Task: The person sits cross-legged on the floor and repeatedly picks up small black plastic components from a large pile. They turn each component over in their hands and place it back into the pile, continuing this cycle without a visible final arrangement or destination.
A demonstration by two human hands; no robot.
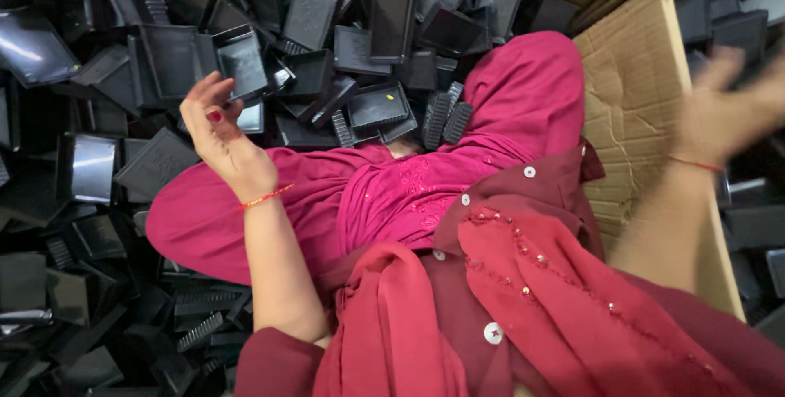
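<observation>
I sit in a big heap of black plastic trays [98, 225] that lie all around my legs, so lots are left to pick up. My left hand [214, 131] is up, with its fingers bent and pinching the edge of one small black tray [243, 62] just above it. My right hand [728, 111] is over the cardboard box [646, 119] beside me. It is blurry, and it looks spread with nothing in it. I cannot see inside the box.
</observation>
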